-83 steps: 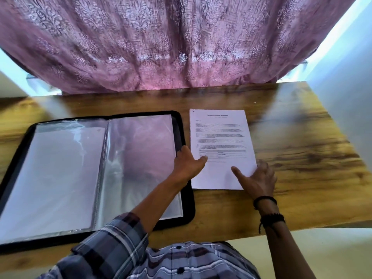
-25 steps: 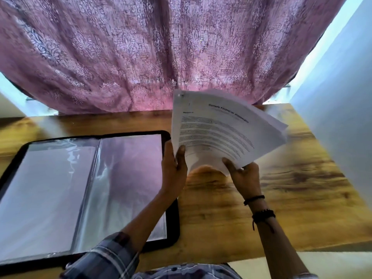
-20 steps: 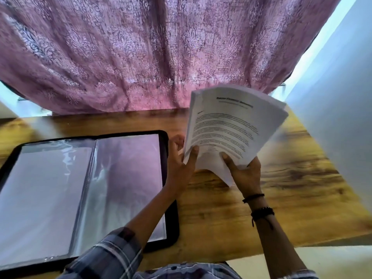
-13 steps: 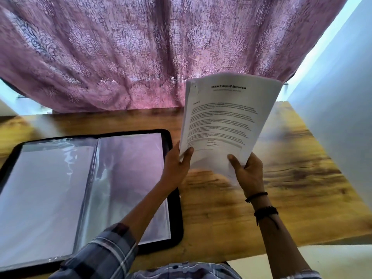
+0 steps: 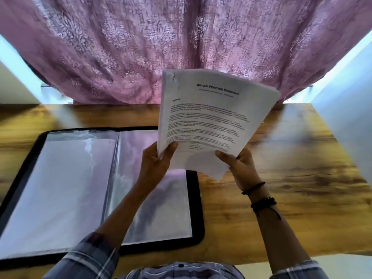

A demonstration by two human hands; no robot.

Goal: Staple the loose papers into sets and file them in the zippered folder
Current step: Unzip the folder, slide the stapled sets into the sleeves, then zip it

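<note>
Above the counter point(image 5: 302, 178), partly over the right edge of the open folder point(image 5: 196, 208), the papers point(image 5: 211, 117) are held up in the air, tilted so the top leans right. The left hand point(image 5: 156, 166) grips the lower left corner, thumb on the front sheet and fingers behind. The right hand point(image 5: 239, 168) pinches the lower right edge the same way. This looks like squaring the set before it goes into a sleeve. To do it well, loosen both grips a little, let the sheets drop on their bottom edge against the counter and tap until the edges agree. Then lead one short edge into the sleeve mouth, with the other hand holding the plastic open. Pushing in a fanned stack would likely catch and crease the back pages. The set is several white printed sheets with a bold heading and blocks of text. They splay at the right side, and a back sheet pokes out below. A dark mark by the top left corner may be a staple, but it is too blurred to tell. No stapler is in view.
</note>
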